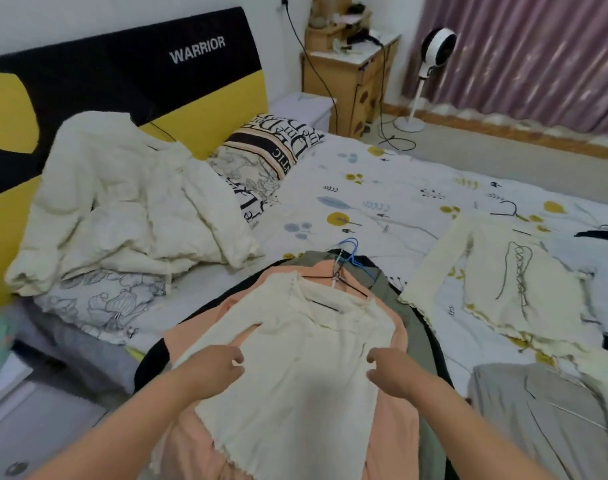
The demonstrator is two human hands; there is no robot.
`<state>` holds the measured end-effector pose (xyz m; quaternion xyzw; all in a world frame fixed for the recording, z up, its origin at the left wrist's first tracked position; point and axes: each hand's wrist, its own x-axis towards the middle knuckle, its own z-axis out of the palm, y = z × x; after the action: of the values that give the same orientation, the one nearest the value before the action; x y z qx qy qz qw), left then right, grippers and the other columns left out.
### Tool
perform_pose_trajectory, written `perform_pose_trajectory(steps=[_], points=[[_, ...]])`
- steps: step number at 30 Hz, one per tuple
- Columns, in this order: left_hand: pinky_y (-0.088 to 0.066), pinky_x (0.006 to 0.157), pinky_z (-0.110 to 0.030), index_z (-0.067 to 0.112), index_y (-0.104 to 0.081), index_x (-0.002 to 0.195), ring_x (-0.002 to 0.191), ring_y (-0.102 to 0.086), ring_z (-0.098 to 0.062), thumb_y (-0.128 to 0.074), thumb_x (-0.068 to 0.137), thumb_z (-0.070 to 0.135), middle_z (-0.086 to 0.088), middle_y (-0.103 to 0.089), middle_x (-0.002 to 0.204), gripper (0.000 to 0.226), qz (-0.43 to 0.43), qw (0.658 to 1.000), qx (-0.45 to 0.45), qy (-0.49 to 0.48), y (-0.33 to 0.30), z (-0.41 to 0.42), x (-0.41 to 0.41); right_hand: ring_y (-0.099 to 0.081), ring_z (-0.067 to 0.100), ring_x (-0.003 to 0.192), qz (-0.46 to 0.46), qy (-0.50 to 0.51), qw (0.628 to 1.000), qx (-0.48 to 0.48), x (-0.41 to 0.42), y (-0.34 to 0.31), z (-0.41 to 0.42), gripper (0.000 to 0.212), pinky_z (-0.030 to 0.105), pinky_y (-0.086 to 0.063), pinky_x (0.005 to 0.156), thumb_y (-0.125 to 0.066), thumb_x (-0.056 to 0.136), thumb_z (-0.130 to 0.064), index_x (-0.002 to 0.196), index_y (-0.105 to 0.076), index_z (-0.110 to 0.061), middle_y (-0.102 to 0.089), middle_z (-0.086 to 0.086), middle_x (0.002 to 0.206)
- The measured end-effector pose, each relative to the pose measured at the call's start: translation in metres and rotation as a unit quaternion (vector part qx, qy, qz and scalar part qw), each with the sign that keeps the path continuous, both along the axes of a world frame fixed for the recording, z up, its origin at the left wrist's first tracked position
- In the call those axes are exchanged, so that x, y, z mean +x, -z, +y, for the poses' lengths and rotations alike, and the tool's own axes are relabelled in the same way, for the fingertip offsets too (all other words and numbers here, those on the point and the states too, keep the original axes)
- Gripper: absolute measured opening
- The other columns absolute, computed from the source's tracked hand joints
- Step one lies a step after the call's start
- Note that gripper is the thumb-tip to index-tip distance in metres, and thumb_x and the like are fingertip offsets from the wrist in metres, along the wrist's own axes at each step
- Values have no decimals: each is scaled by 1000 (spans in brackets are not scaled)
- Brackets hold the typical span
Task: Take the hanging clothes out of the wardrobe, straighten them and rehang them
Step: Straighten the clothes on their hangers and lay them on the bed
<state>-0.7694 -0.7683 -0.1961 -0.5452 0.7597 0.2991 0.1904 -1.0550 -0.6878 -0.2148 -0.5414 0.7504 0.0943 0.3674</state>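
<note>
The garments under the cream top (295, 368) are mostly hidden; only edges of a peach one (396, 427) and a green one (392, 289) show. The top lies on this pile at the bed's (382, 181) near edge, on a hanger (325, 304). The left hand (214, 370) pinches its left side with curled fingers; the right hand (394, 372) pinches its right side.

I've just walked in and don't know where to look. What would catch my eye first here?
Probably the two hands, left hand and right hand, pinching the sides of a cream ribbed top that lies on a pile of hangered clothes at the near edge of the bed. Behind, the black and yellow headboard reading WARRIOR stands out, with a crumpled cream duvet heaped below it on the left.
</note>
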Motion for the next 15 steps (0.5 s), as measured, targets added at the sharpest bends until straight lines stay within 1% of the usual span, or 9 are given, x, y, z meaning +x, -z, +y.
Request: perform_pose_trajectory(steps=[4,6,9,12,14,15], points=[[-40,84,-22,20,-46,130,113,-52,-14,-34,99,29,1,-52,129,34,12,998,4,63,15,-56,16,-49,22,118,27,63,998,6,31,20,-17,36,31,-43,97,-37,96,-20,130,-45,-10,-50,7,132],[-42,88,-23,20,-47,127,110,-53,-14,-34,99,28,1,-55,126,33,10,996,8,93,26,-82,25,-49,23,118,38,79,996,17,47,30,-25,36,32,-43,97,-37,96,-20,130,-45,-12,-49,7,131],[-42,93,-22,21,-45,132,113,-51,-12,-35,98,29,2,-52,131,35,9,991,10,130,45,-115,31,-47,23,117,54,92,994,27,65,44,-37,37,31,-41,93,-36,96,-21,132,-42,-16,-46,6,130],[-39,96,-21,20,-40,136,119,-47,-13,-34,99,29,2,-41,139,38,13,987,8,160,65,-137,18,-45,23,116,65,101,992,27,69,59,-48,37,30,-38,87,-36,96,-21,133,-40,-16,-45,6,127],[-39,97,-23,20,-40,135,121,-45,-14,-32,99,31,1,-42,137,38,4,984,5,179,82,-148,5,-46,23,115,78,110,991,29,63,69,-54,38,30,-37,84,-37,96,-22,133,-38,-16,-45,6,126],[-39,99,-26,20,-42,133,121,-45,-15,-33,99,32,1,-45,136,38,0,982,0,190,92,-152,-3,-47,23,114,85,118,989,30,58,75,-58,39,31,-39,85,-37,95,-24,133,-38,-16,-45,6,125]])
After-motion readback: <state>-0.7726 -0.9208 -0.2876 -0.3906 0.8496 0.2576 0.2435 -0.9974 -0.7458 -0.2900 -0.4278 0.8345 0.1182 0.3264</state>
